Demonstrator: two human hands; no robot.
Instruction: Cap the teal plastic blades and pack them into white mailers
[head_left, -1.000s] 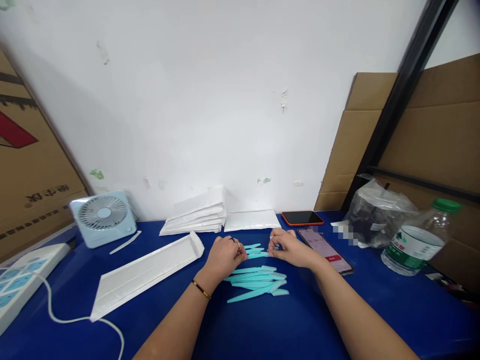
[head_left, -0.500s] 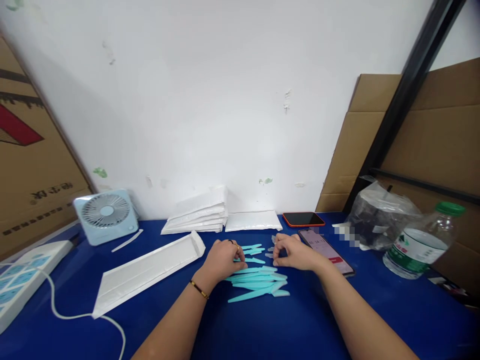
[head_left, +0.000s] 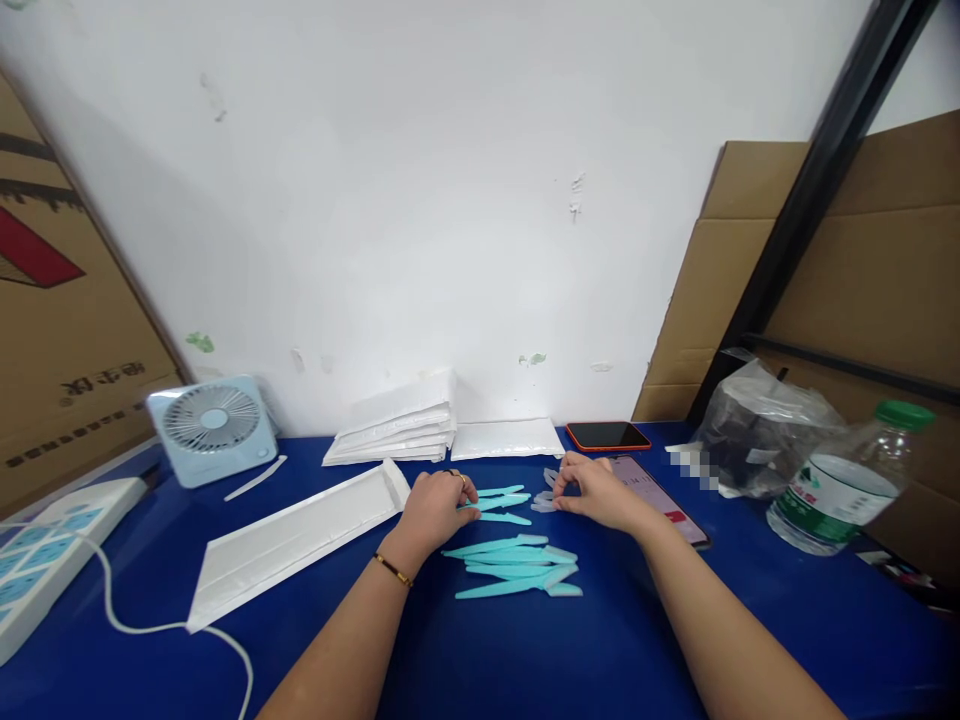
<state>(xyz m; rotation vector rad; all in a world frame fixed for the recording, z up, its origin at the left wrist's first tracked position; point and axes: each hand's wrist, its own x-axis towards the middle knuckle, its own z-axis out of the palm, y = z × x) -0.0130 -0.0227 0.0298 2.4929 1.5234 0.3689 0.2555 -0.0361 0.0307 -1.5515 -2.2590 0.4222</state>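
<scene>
My left hand [head_left: 439,508] has its thumb and fingers closed around the handle end of a turquoise eyebrow razor [head_left: 495,503] in the farther group. A second, nearer group of capped-looking razors [head_left: 517,572] lies fanned on the blue table, blades to the right. My right hand [head_left: 598,490] is pinched at the small clear plastic blade caps [head_left: 541,500], just right of the farther razors. Its fingertips partly hide the cap between them.
A phone with a timer [head_left: 656,492] lies under my right wrist, another phone [head_left: 607,436] behind. An opened white bubble mailer [head_left: 300,545], stacked mailers [head_left: 394,430], a fan [head_left: 214,430] and a power strip [head_left: 60,560] stand left. A water bottle [head_left: 836,490] is at right.
My left hand has moved away from the nearer razors, slightly back and left, to the farther ones. My right hand has shifted a little right, uncovering more of the clear caps.
</scene>
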